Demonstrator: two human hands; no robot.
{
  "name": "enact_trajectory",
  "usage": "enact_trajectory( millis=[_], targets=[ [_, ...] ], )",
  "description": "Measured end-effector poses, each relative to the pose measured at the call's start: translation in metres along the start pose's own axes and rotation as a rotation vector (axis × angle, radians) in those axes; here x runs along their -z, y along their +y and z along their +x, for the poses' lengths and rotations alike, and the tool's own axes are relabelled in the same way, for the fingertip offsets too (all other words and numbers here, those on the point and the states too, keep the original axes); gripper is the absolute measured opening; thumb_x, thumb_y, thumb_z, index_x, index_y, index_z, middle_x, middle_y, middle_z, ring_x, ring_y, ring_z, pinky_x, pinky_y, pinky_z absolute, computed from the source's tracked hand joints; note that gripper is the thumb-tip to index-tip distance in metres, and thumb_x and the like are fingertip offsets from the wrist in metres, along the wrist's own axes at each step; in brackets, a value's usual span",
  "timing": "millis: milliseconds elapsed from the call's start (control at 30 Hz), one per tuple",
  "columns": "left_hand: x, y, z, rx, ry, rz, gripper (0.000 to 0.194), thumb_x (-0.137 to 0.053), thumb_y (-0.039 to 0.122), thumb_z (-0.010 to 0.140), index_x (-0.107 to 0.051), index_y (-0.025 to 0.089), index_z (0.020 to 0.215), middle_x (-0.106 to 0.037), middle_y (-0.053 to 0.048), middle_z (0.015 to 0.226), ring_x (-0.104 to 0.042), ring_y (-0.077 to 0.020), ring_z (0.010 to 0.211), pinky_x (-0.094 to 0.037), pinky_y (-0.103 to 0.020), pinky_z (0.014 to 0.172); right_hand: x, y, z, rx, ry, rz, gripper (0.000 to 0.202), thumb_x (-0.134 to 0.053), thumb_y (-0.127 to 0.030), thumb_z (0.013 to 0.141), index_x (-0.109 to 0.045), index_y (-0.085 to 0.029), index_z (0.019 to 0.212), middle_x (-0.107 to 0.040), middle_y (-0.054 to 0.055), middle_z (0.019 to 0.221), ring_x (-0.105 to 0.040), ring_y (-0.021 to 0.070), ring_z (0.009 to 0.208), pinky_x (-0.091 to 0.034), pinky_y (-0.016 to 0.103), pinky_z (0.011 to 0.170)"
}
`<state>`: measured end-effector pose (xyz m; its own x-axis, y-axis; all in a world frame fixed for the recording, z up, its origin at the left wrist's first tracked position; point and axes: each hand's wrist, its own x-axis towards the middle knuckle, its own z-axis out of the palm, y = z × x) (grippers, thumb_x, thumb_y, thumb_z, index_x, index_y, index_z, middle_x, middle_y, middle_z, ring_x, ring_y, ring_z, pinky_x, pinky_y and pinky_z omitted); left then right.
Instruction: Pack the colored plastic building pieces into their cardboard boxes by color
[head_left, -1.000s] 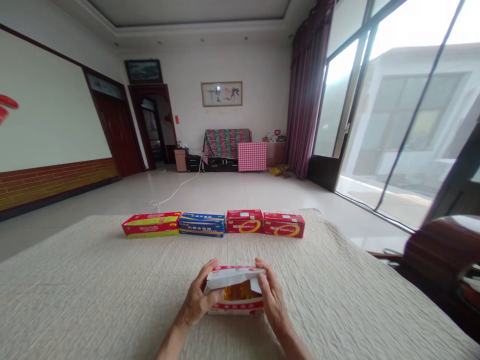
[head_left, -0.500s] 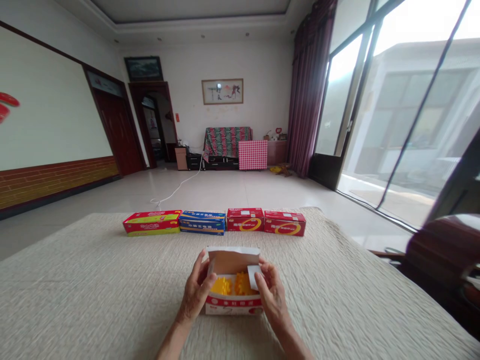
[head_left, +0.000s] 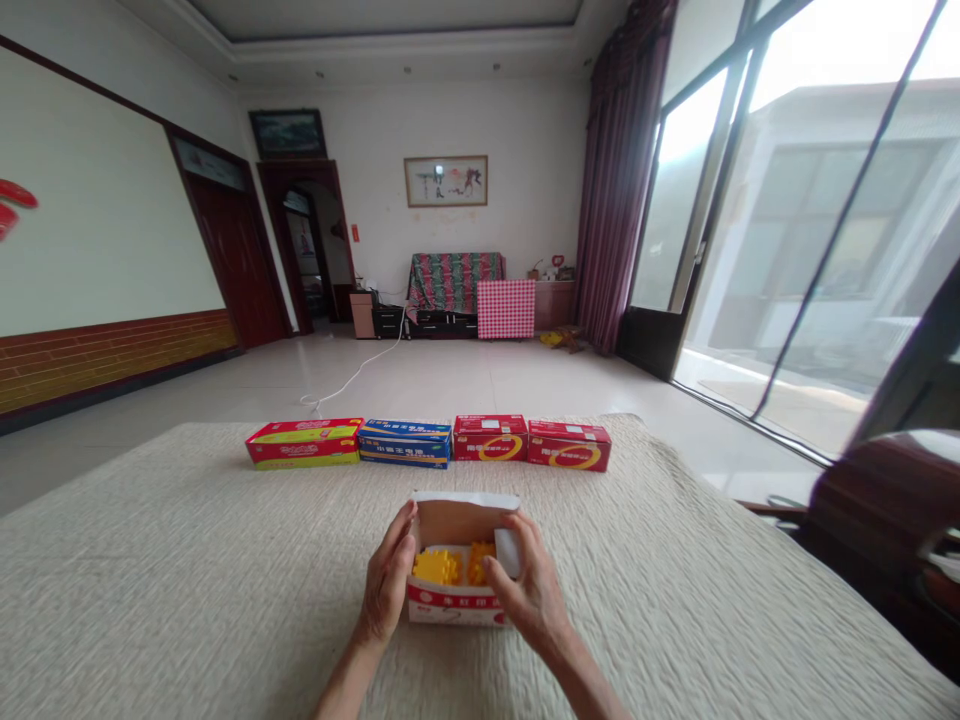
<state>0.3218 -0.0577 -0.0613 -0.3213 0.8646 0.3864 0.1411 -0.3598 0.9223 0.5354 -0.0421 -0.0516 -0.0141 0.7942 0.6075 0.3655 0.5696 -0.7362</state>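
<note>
A small red and white cardboard box (head_left: 442, 604) stands with its lid raised on the beige quilted cover. Inside lie yellow notched plastic pieces (head_left: 436, 568), one at the left and one partly covered at the right. My left hand (head_left: 387, 585) holds the box's left side, thumb near the rim and fingers along the outside. At the right side my right hand (head_left: 531, 575) grips the box around its white side flap (head_left: 508, 552). Its thumb reaches over the front rim beside the right yellow piece; the other fingertips are partly hidden.
Beyond the open box stands a row of closed boxes: a red and green box (head_left: 304, 444), a blue box (head_left: 405, 444), a red box (head_left: 490, 438) and another red box (head_left: 569, 446). A dark wooden chair (head_left: 885, 500) is at the right edge of the quilted cover (head_left: 225, 580).
My right hand has shifted left, its thumb moving over the rim toward the right yellow piece. My left thumb has drawn back from inside the box to its left edge.
</note>
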Motion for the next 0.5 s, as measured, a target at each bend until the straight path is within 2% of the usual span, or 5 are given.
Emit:
enact_trajectory(
  millis=[167,267,400,500],
  targets=[
    [0.001,0.000,0.002,-0.017,0.119,0.033,0.051,-0.050,0.052,0.086,-0.062,0.019,0.123,-0.060,-0.007,0.133,-0.048,-0.0254,0.131,-0.037,-0.038,0.111,0.003,-0.002,0.000,-0.020,-0.005,-0.019,0.041,-0.054,-0.017,0.077,-0.058,-0.021,0.117,-0.052,0.012,0.134,-0.052,0.0267,0.123,-0.046,0.041,0.100],
    [0.003,-0.002,0.004,-0.029,0.181,0.080,0.049,-0.049,0.051,0.086,-0.065,0.018,0.118,-0.062,-0.008,0.130,-0.050,-0.0268,0.129,-0.038,-0.039,0.110,0.007,-0.003,0.000,-0.050,0.044,0.039,0.033,-0.051,-0.021,0.083,-0.060,-0.022,0.115,-0.053,0.012,0.134,-0.054,0.0259,0.121,-0.052,0.038,0.091],
    [0.007,-0.014,0.006,-0.049,0.210,0.103,0.045,-0.052,0.050,0.084,-0.068,0.018,0.111,-0.064,-0.009,0.125,-0.052,-0.0278,0.126,-0.039,-0.041,0.108,0.012,-0.002,0.002,-0.057,0.104,0.119,0.028,-0.046,-0.027,0.089,-0.060,-0.022,0.112,-0.056,0.013,0.131,-0.056,0.0246,0.117,-0.055,0.033,0.079],
    [0.010,-0.023,0.005,-0.114,0.193,0.125,0.037,-0.054,0.045,0.084,-0.069,0.018,0.103,-0.064,-0.009,0.124,-0.053,-0.0273,0.124,-0.040,-0.041,0.108,0.016,0.001,0.005,-0.007,0.160,0.121,0.025,-0.043,-0.024,0.090,-0.062,-0.021,0.106,-0.061,0.012,0.123,-0.059,0.0233,0.113,-0.053,0.035,0.084]
  ],
)
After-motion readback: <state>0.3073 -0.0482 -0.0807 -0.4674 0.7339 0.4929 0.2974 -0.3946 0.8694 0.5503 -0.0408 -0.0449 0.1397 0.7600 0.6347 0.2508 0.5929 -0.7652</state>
